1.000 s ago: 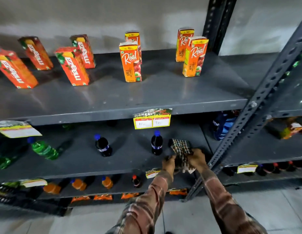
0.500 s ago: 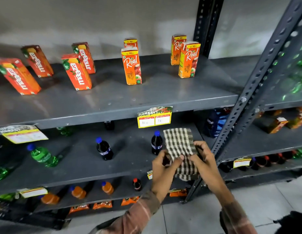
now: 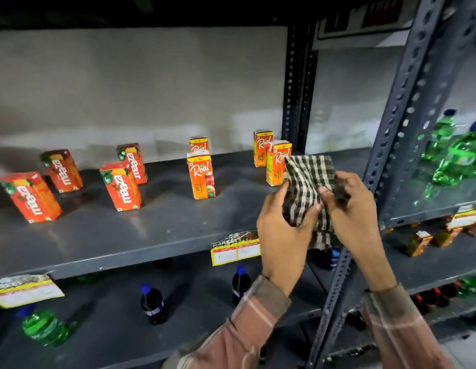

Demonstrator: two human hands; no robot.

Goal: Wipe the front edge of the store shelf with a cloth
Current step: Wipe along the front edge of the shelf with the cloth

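The shelf front edge (image 3: 125,258) runs lengthwise left to right, below and left of both hands. Price tag (image 3: 235,247) hangs on it just beside the left hand (image 3: 283,235), which is nearer. Both it and the right hand (image 3: 351,209) pinch the checked cloth (image 3: 307,182), fingers curled closed. The edge leftward is unobstructed until the far tag (image 3: 23,290).

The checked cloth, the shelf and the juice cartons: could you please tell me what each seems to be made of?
The checked cloth looks like soft woven fabric; it bunches between the left hand and right hand. The shelf appears to be grey painted metal with a dull sheen. The juice cartons look like printed coated paperboard with crisp folded edges.
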